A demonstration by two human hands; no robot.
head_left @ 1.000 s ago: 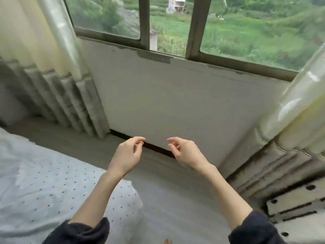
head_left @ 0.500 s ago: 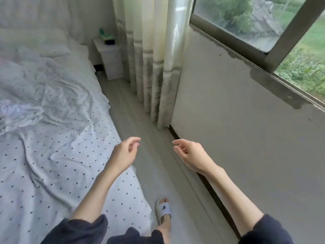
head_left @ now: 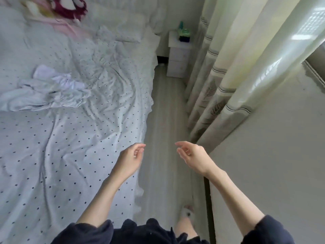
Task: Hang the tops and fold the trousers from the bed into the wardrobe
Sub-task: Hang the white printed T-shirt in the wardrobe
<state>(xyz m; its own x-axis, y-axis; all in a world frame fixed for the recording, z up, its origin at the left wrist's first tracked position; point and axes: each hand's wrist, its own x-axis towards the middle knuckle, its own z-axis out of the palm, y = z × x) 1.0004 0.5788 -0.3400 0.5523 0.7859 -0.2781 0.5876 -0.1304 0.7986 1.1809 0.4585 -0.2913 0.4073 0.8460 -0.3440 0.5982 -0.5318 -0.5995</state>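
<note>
A crumpled white garment (head_left: 51, 92) lies on the left part of the bed (head_left: 73, 155), which has a white sheet with black dots. Pink and dark red clothing (head_left: 66, 7) is bunched at the bed's far end. My left hand (head_left: 129, 160) hovers over the bed's right edge, fingers loosely curled, holding nothing. My right hand (head_left: 192, 158) hangs above the floor strip beside the bed, fingers apart and empty. Both hands are far from the garments. No wardrobe is in view.
A narrow wood floor strip (head_left: 165, 120) runs between the bed and the curtain (head_left: 225, 76). A white nightstand (head_left: 178, 55) with a green item stands at the far end. The wall (head_left: 272, 164) under the window is on the right. My slippered foot (head_left: 187, 212) stands below.
The view has swung left from the window wall to the bed, bringing the garments into sight. Both hands stay raised and empty, in much the same pose.
</note>
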